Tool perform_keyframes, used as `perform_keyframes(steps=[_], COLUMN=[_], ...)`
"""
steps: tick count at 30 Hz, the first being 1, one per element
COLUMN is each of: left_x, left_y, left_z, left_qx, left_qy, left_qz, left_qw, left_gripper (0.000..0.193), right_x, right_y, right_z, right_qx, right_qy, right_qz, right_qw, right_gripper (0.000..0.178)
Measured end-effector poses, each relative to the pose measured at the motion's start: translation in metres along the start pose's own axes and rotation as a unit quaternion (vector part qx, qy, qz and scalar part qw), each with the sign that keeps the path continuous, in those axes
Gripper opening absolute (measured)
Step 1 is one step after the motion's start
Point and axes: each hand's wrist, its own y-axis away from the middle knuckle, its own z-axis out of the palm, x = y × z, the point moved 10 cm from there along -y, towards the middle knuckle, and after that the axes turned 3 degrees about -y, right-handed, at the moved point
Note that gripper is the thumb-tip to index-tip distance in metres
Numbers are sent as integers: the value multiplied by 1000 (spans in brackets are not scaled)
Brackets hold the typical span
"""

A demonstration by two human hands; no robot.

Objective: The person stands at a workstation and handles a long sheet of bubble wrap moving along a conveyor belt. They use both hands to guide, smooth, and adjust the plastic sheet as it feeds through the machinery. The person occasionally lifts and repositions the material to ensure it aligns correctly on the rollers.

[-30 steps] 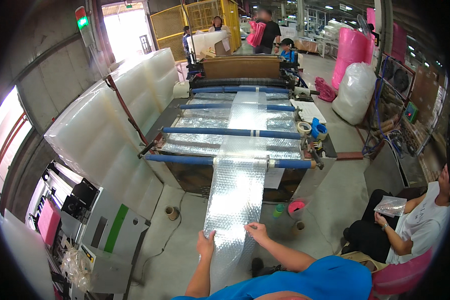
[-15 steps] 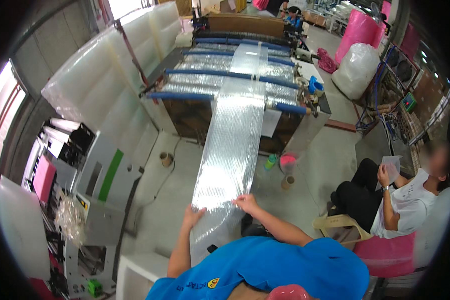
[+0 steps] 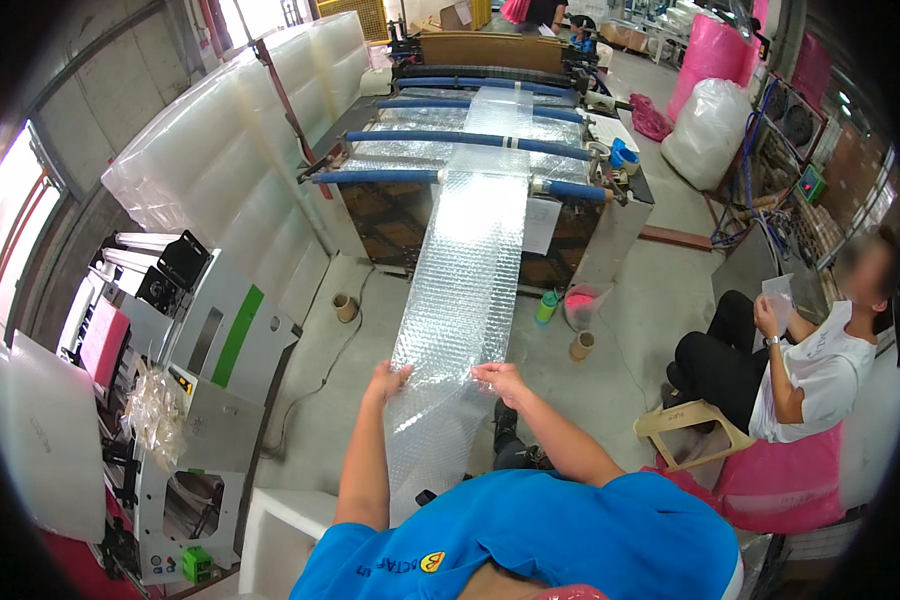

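Note:
A long strip of clear bubble wrap (image 3: 460, 280) runs from a machine with blue rollers (image 3: 480, 143) down toward my body. On its left edge my left hand (image 3: 387, 382) pinches the film between thumb and fingers. Across from it, my right hand (image 3: 500, 382) grips the right edge at about the same height. Between the hands the strip is spread out, and its lower part hangs in front of my blue shirt. Light glares off the upper part of the film.
A seated person (image 3: 810, 350) at the right holds a small translucent sheet. At the left stands a grey-and-green machine (image 3: 220, 360). Cardboard tubes (image 3: 344, 307), a green bottle (image 3: 546, 307) and a pink-filled bag (image 3: 582, 303) are on the floor. Wrapped white rolls (image 3: 220, 150) line the left wall.
Both my hands have moved up the view along with the strip between them. The view has shifted slightly. My grip on both edges stays the same.

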Motion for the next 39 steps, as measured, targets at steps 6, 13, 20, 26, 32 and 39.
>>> perform_keyframes(steps=[6, 13, 20, 26, 32, 39], left_x=[-31, -55, -58, -121, -82, -74], left_y=[-26, -38, -54, -98, -67, -86], left_z=[24, 24, 64, 92, 106, 117], left_qx=[36, 45, -71, -158, -316, -335], left_qy=[-14, -198, -246, -326, -291, -313], left_qz=[29, -27, -79, -105, -203, -209], left_qw=[999, 979, 963, 926, 880, 864], left_gripper=[47, 63, 72, 65, 64, 62], right_x=[4, 25, 65, 93, 89, 97], right_y=[-6, -50, -92, -114, -114, -133], right_z=[-23, -37, -78, -77, -87, -102], right_qx=[76, 123, 65, 27, 19, 3], right_qy=[91, 259, 230, 250, 282, 258], right_qz=[-34, -92, 17, 124, 169, 200], right_qw=[992, 954, 971, 960, 944, 945], right_gripper=[18, 24, 24, 27, 25, 29])
